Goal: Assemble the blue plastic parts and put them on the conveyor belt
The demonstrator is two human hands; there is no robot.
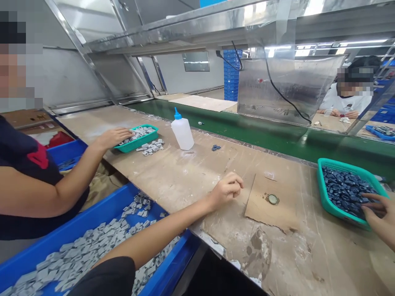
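Note:
My left hand point(227, 190) rests on the worktable, left of a cardboard piece point(285, 207); its fingers are curled together, and whatever they hold, if anything, is hidden. On the cardboard lies a bottle cap point(273, 199). At the far right, my right hand point(378, 211) has its thumb and fingers apart over a green basket point(322, 193) of dark blue pieces point(345, 189), with the fingertips at the pieces. A white squeeze bottle point(182, 133) with a blue nozzle stands upright farther back. Near it lie several small dark pieces point(216, 147).
At the left, another person's hand reaches into a green basket point(131, 146) of grey pieces, with a loose grey pile point(151, 148) beside it. A blue bin point(31, 263) of grey pieces sits below the table edge. Behind runs a green belt point(253, 131); another person sits beyond.

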